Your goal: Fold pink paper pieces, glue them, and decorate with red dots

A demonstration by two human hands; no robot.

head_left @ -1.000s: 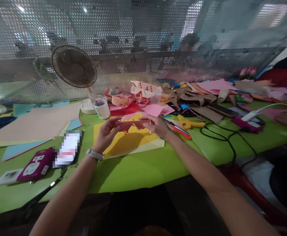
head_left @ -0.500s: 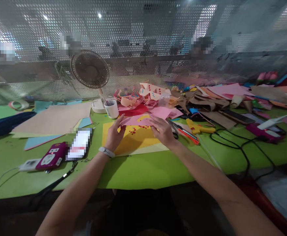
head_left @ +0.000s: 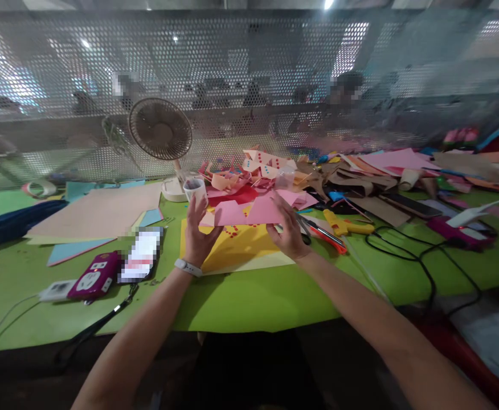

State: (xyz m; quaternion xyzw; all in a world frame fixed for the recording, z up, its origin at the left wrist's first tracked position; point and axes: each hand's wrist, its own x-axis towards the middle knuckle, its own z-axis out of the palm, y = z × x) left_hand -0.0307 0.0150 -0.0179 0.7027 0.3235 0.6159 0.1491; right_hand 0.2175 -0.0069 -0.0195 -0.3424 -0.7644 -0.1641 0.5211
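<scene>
Head view: pink paper (head_left: 231, 214) lies between left and right fingers (head_left: 289, 215).

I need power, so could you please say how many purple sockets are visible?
2: left socket beside the bright phone, right socket further right than the yellow tool; more may be hidden.

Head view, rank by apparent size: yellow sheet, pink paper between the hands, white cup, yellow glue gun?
1. Yellow sheet
2. Pink paper
3. White cup and yellow glue gun: too alike to rank; cup partly hidden
</scene>
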